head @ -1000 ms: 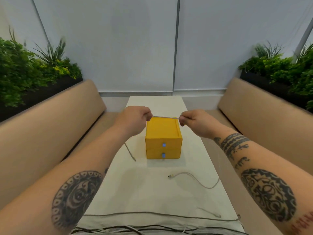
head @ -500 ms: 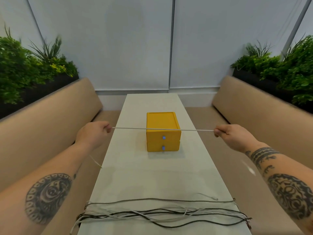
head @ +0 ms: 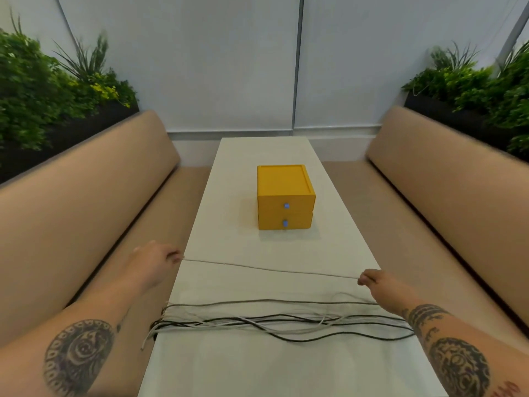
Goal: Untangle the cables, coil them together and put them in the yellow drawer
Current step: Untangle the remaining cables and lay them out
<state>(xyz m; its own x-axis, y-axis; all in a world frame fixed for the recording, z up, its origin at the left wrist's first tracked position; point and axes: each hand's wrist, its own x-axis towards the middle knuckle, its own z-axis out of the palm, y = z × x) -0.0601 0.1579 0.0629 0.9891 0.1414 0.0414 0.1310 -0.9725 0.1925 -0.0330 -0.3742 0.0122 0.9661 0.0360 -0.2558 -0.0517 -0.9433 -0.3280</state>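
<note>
A thin grey cable (head: 269, 269) is stretched straight across the white table (head: 257, 368). My left hand (head: 156, 260) pinches its left end at the table's left edge. My right hand (head: 380, 285) pinches its right end near the right edge. Closer to me lie several black, grey and white cables (head: 274, 322), laid out side by side across the table. Farther back, the yellow drawer unit (head: 284, 196) stands in the middle of the table, both drawers closed, each with a blue knob.
Tan padded benches (head: 86, 202) run along both sides of the table. Green plants in dark planters (head: 51, 90) stand behind each bench. A white wall closes the far end.
Both hands have spread wide apart and come down toward me, pulling the grey cable straight and lowering it close to the table, just beyond the laid-out cables.
</note>
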